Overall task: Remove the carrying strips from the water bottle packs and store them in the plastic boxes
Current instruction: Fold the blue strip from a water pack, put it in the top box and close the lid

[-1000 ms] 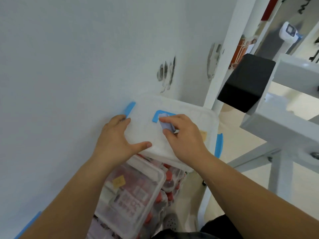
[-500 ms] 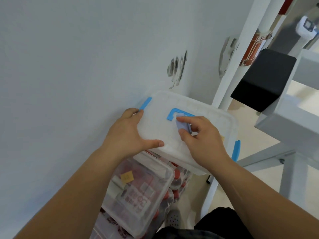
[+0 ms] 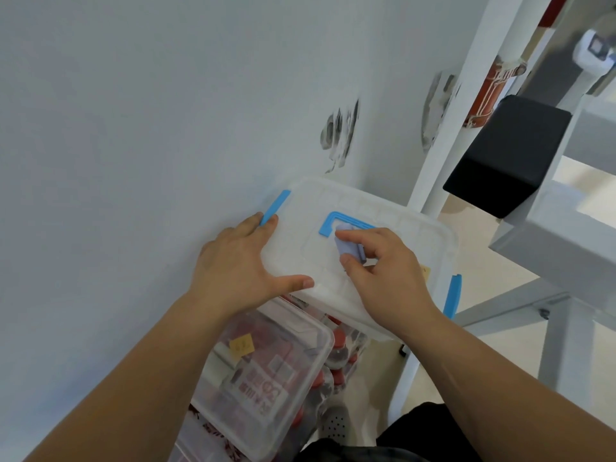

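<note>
The white plastic box (image 3: pixel 393 208) sits tilted against the wall (image 3: pixel 133 128), above a second, clear box (image 3: pixel 266 361) and red-capped water bottles (image 3: pixel 336 338). Whether it rests on them or is carried by the hands cannot be told. Its lid looks closed.

The left hand (image 3: pixel 233 261) lies spread over the near-left corner. Its fingers (image 3: pixel 263 225) reach the blue latch (image 3: pixel 275 206) on that side, and its thumb lies flat along the front edge. The right hand (image 3: pixel 383 275) pinches a small folded pale-blue strip (image 3: pixel 346 248) between thumb and forefinger. It holds the strip on top of the lid, just beside the blue handle (image 3: pixel 328 223).

The main risk is that the strip never gets inside. With the lid on and the right hand busy, undoing a latch one-handed could make the fingers relax. The strip would then slide off the sloping lid into the gap by the wall or down among the bottles.

A second risk is the box itself. It seems to be steadied only at one corner, so a pull on the far latch (image 3: pixel 451 295) could tip or twist it toward the white post (image 3: pixel 443 135). The clear box below also looks tilted, so weight pressed down through the upper box might shift it.
</note>
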